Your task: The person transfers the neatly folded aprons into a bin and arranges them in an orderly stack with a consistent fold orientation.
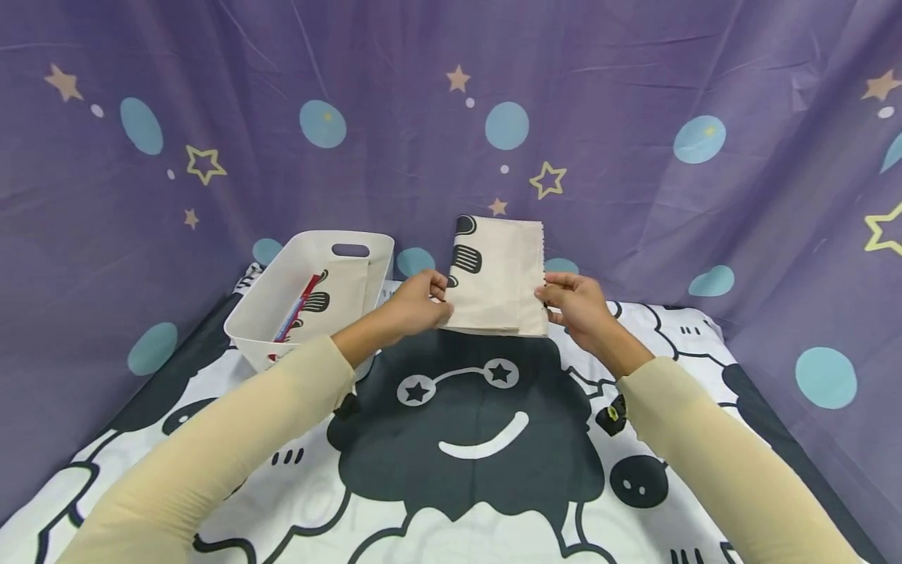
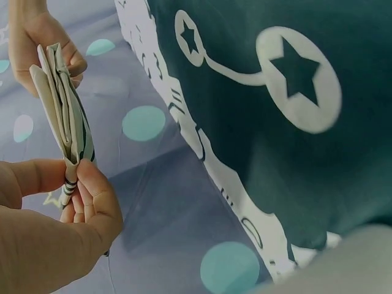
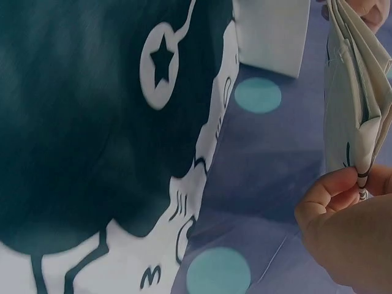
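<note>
A folded cream cloth (image 1: 496,274) with black printed shapes is held upright above the far edge of the printed sheet. My left hand (image 1: 417,301) pinches its left side near the lower corner. On the opposite side, my right hand (image 1: 579,307) pinches the edge between thumb and fingers. From the left wrist, the cloth (image 2: 68,116) appears edge-on, its several layers stacked and slightly spread at one end. The right wrist view also shows the layered cloth (image 3: 343,110) gripped at its lower end.
Left of the hands stands a white plastic basket (image 1: 243,317) holding another folded cream cloth (image 1: 347,290) and a slim red-and-blue item (image 1: 297,307). A small black thing (image 1: 611,415) with a yellow mark lies by the right sleeve. A purple curtain (image 1: 423,47) hangs behind.
</note>
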Tool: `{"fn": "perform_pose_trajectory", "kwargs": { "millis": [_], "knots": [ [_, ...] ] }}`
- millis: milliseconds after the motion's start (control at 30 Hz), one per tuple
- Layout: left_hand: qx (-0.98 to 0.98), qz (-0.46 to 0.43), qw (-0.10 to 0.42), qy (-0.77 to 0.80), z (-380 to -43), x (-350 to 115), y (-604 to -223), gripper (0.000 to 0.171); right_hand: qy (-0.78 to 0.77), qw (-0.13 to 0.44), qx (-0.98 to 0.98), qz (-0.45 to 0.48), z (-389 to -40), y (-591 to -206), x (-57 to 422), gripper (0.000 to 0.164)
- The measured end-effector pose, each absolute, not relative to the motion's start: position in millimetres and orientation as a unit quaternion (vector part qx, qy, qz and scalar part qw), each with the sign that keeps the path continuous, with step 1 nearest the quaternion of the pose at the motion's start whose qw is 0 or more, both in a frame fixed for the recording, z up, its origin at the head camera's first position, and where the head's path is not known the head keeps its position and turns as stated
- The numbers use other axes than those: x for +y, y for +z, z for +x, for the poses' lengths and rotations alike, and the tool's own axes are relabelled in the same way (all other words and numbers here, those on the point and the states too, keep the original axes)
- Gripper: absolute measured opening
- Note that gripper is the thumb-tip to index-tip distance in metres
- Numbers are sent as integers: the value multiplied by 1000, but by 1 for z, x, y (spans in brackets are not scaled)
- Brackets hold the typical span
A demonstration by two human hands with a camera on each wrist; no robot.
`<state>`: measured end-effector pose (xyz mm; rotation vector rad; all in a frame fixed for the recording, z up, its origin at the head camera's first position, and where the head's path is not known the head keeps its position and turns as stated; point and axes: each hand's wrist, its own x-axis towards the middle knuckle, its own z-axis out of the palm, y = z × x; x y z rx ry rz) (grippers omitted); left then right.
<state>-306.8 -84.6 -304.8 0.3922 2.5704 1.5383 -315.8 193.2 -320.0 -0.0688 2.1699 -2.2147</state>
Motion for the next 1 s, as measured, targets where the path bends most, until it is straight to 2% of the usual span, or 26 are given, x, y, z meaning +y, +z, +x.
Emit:
{"fn": "perform_pose_trajectory", "kwargs": {
  "millis": [233, 667, 1000],
  "knots": [
    [858, 132, 53, 494, -297, -110, -295, 41, -724, 11, 690, -29, -316, -316, 169, 42],
    [851, 115, 52, 510, -288, -151, -287, 44, -741, 35, 669, -40, -319, -308, 130, 38],
    [862, 102, 33, 495, -280, -187, -278, 44, -758, 47, 648, -61, -318, -299, 94, 41]
  ]
}}
